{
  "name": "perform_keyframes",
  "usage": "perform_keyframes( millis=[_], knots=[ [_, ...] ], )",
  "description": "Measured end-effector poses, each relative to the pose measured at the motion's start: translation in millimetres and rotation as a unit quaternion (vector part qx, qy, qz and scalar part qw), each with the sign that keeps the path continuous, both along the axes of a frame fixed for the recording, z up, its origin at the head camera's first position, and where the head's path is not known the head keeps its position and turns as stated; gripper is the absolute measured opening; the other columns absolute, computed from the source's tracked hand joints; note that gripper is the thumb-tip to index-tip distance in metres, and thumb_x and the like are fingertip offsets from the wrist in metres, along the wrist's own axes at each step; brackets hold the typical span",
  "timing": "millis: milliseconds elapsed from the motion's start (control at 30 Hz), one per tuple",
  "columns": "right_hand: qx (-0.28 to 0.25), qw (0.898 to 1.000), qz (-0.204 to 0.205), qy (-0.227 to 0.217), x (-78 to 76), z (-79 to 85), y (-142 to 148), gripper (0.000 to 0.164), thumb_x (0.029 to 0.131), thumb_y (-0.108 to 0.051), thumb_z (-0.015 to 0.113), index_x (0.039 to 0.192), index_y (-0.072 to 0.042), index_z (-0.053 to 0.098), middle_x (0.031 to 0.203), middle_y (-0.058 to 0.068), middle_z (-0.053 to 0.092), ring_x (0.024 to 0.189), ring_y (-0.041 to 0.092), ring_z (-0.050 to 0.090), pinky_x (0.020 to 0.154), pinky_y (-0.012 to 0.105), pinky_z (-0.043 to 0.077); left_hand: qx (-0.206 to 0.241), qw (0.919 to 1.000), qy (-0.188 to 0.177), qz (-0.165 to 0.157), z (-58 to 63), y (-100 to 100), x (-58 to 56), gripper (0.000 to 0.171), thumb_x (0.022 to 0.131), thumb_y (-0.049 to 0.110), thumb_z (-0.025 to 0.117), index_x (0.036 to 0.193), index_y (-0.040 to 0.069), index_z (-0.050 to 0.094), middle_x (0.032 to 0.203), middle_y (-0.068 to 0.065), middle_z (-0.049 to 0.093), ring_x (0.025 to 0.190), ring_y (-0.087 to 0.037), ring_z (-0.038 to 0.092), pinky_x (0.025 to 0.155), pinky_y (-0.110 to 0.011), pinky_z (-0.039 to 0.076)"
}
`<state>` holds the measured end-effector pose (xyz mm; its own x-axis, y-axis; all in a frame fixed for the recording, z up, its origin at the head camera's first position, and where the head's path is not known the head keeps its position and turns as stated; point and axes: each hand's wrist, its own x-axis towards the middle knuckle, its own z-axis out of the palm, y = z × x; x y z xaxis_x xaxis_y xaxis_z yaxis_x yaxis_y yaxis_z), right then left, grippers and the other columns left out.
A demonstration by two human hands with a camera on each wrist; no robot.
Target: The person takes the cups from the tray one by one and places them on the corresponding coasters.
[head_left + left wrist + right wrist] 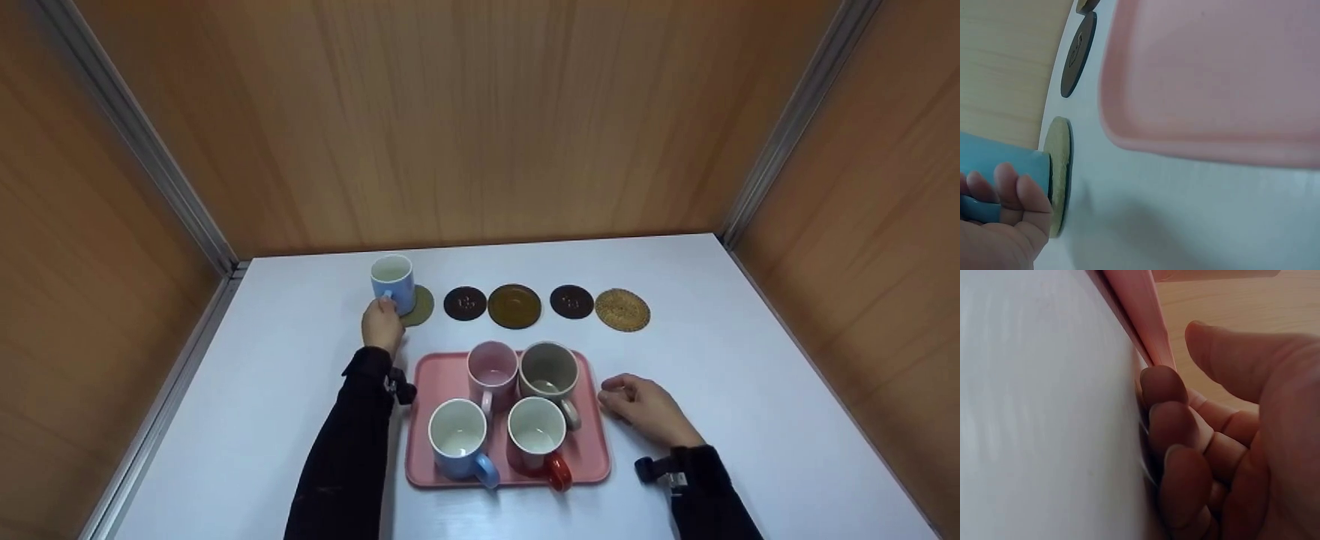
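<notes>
My left hand grips the handle of a light blue mug at the far left. The mug stands upright over the left part of an olive-green round coaster. In the left wrist view, the mug's base is against or just above the coaster; I cannot tell which. On the other side, my right hand rests by the right edge of the pink tray, fingers loosely bent and thumb apart. It holds nothing; in the right wrist view its fingertips lie close to the tray's side.
The tray carries a pink mug, a grey-beige mug, another blue mug and a red-handled mug. Behind it runs a row of coasters: dark, brown, dark, woven tan. Wooden panels enclose the table.
</notes>
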<state>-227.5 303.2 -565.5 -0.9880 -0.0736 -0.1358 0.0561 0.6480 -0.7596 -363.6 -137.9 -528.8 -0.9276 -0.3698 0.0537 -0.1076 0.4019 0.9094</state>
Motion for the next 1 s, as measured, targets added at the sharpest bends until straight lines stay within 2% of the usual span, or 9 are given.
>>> perform_keyframes(
  millis=[133, 233, 300, 433, 533, 633, 767, 900, 1000],
  knots=[
    [-0.001, 1.0, 0.002, 0.0, 0.3, 0.4, -0.4, 0.041, 0.102, -0.042, 0.071, 0.129, -0.011, 0.072, 0.083, -0.001, 0.07, 0.08, 0.014, 0.063, 0.078, 0.029, 0.049, 0.015, 0.9998, -0.011, -0.006, -1.8, -3.9, 0.9, 0.041, 0.117, 0.021, 0.03, 0.116, -0.007, 0.06, 0.096, -0.022, 0.064, 0.087, -0.032, 0.065, 0.082, -0.039, 0.053],
    [-0.003, 1.0, 0.005, 0.001, 0.3, 1.4, -0.4, 0.041, 0.102, -0.042, 0.071, 0.129, -0.01, 0.072, 0.081, -0.002, 0.07, 0.078, 0.013, 0.063, 0.077, 0.028, 0.049, 0.053, 0.9981, -0.02, -0.021, -2.3, -7.1, 1.7, 0.038, 0.118, 0.022, 0.03, 0.108, -0.002, 0.057, 0.086, -0.01, 0.058, 0.072, -0.018, 0.058, 0.067, -0.028, 0.048],
    [-0.005, 1.0, 0.007, 0.002, 0.0, 1.9, 0.3, 0.042, 0.102, -0.042, 0.071, 0.129, -0.01, 0.072, 0.08, -0.002, 0.07, 0.076, 0.013, 0.063, 0.075, 0.027, 0.049, 0.078, 0.996, -0.027, -0.034, -2.2, -8.7, 2.4, 0.036, 0.118, 0.023, 0.03, 0.104, 0.001, 0.054, 0.084, -0.006, 0.056, 0.069, -0.012, 0.055, 0.062, -0.024, 0.046],
    [-0.007, 1.0, 0.005, 0.005, -0.5, 3.0, 1.0, 0.041, 0.102, -0.041, 0.072, 0.129, -0.01, 0.072, 0.079, -0.003, 0.069, 0.075, 0.013, 0.063, 0.073, 0.026, 0.049, 0.097, 0.993, -0.043, -0.05, -1.8, -10.1, 4.5, 0.036, 0.119, 0.025, 0.03, 0.105, 0.002, 0.054, 0.093, -0.011, 0.06, 0.07, -0.011, 0.057, 0.059, -0.022, 0.047],
    [-0.006, 1.0, 0.004, 0.005, -0.6, 2.5, 1.2, 0.041, 0.102, -0.041, 0.072, 0.129, -0.01, 0.072, 0.079, -0.003, 0.069, 0.076, 0.012, 0.062, 0.073, 0.026, 0.049, 0.08, 0.9941, -0.054, -0.049, -3.0, -9.8, 5.4, 0.04, 0.119, 0.028, 0.029, 0.11, 0.0, 0.056, 0.104, -0.019, 0.065, 0.071, -0.012, 0.058, 0.059, -0.023, 0.047],
    [-0.01, 1.0, 0.004, 0.002, 0.4, 1.2, 0.8, 0.041, 0.102, -0.041, 0.072, 0.128, -0.01, 0.072, 0.078, -0.002, 0.069, 0.074, 0.013, 0.063, 0.072, 0.027, 0.048, 0.059, 0.9953, -0.06, -0.047, -5.5, -9.8, 5.6, 0.043, 0.119, 0.03, 0.028, 0.114, -0.001, 0.058, 0.108, -0.021, 0.066, 0.071, -0.013, 0.058, 0.059, -0.023, 0.047],
    [-0.013, 1.0, 0.005, -0.002, 2.1, 0.4, 0.0, 0.041, 0.102, -0.041, 0.072, 0.128, -0.01, 0.072, 0.078, -0.001, 0.069, 0.073, 0.014, 0.063, 0.071, 0.027, 0.049, 0.066, 0.9949, -0.061, -0.047, -9.0, -10.1, 6.7, 0.042, 0.119, 0.027, 0.028, 0.117, -0.003, 0.058, 0.104, -0.019, 0.065, 0.072, -0.013, 0.058, 0.058, -0.023, 0.048],
    [-0.009, 1.0, 0.004, 0.002, 2.3, 0.8, -0.4, 0.041, 0.102, -0.041, 0.072, 0.129, -0.011, 0.072, 0.08, -0.001, 0.07, 0.076, 0.014, 0.064, 0.074, 0.028, 0.05, 0.086, 0.9939, -0.056, -0.042, -10.3, -8.5, 8.7, 0.041, 0.118, 0.026, 0.029, 0.115, -0.003, 0.057, 0.089, -0.013, 0.062, 0.069, -0.012, 0.056, 0.057, -0.021, 0.047],
    [-0.006, 1.0, 0.004, 0.006, 2.4, 1.4, -0.5, 0.04, 0.102, -0.041, 0.071, 0.128, -0.01, 0.073, 0.081, -0.002, 0.07, 0.077, 0.013, 0.064, 0.076, 0.028, 0.05, 0.094, 0.9936, -0.054, -0.03, -9.1, -5.3, 11.8, 0.041, 0.118, 0.029, 0.029, 0.119, -0.002, 0.056, 0.086, -0.008, 0.057, 0.07, -0.012, 0.055, 0.061, -0.024, 0.048]
  ],
)
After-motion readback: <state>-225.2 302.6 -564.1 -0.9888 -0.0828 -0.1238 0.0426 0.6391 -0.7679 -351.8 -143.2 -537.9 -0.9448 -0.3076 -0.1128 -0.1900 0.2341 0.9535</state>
